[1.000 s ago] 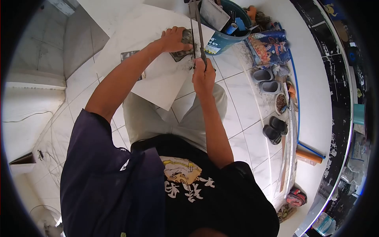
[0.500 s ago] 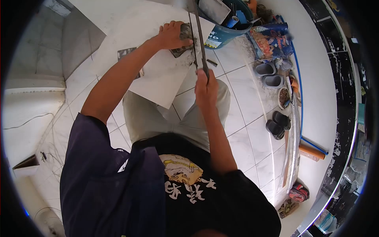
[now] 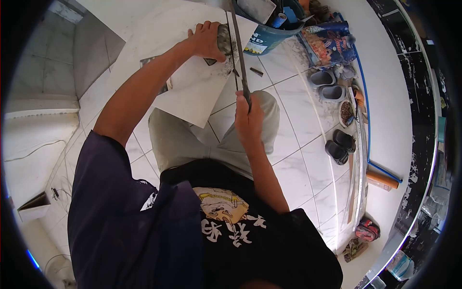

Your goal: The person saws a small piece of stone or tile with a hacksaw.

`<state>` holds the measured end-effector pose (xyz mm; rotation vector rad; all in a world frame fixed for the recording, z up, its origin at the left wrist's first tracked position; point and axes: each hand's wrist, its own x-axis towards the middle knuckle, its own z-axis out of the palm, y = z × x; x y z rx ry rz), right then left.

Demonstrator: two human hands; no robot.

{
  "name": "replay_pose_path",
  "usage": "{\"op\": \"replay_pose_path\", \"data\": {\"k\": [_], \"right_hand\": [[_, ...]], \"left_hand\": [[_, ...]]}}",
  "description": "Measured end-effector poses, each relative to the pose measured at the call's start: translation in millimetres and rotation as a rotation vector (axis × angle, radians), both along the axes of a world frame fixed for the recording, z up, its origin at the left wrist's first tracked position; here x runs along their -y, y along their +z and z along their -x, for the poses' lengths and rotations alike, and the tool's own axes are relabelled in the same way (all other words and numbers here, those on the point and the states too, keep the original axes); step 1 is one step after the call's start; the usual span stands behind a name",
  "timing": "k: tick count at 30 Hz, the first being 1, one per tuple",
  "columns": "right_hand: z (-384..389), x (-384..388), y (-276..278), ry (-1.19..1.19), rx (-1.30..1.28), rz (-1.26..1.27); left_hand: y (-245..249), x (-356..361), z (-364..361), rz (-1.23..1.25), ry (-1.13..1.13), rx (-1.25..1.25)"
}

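Note:
My left hand (image 3: 207, 42) presses on a dark block (image 3: 224, 40) on a pale board (image 3: 187, 91), fingers spread over its left side. In my right hand (image 3: 249, 113) is the handle end of a long, thin hacksaw-like tool (image 3: 239, 53), which runs away from me past the board's right edge. Its narrow blade lies beside the dark block. Dark dust is scattered on the board near the block. Another dark flat piece (image 3: 150, 61) lies partly hidden under my left forearm.
A dark bucket (image 3: 262, 42) holding tools stands beyond the board on the right. Along the right side are a colourful bag (image 3: 328, 44), grey clogs (image 3: 332, 92), black shoes (image 3: 340, 146) and a blue pipe (image 3: 366, 120). A small dark offcut (image 3: 256, 72) lies on the tiles.
My right hand has moved slightly toward me with the tool. My left hand remains on the block, its thumb a little lower. The whole view has shifted slightly.

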<state>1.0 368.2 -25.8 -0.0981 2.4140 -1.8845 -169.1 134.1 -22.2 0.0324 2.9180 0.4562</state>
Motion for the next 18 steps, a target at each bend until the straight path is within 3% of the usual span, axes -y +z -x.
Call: {"op": "replay_pose_path", "data": {"k": [4, 8, 11, 15, 18], "right_hand": [[-16.2, -8.0, 12.6, 0.017, 0.054, 0.02], [79.4, 38.1, -4.2, 0.024, -0.062, -0.026], [89.5, 43.0, -6.7, 0.016, -0.039, 0.105], [9.4, -0.2, -12.9, 0.003, -0.027, 0.044], [2.0, -1.0, 4.9, 0.003, 0.058, 0.041]], "left_hand": [[-8.1, 0.1, -1.2, -0.004, -0.027, -0.079], [-6.3, -2.6, -3.6, -0.001, -0.025, -0.122], [-4.1, -1.5, -4.4, -0.01, -0.004, -0.122], [-5.3, -2.3, -2.9, -0.025, 0.003, -0.127], [-6.6, -2.1, -4.8, -0.012, -0.002, -0.102]]}}
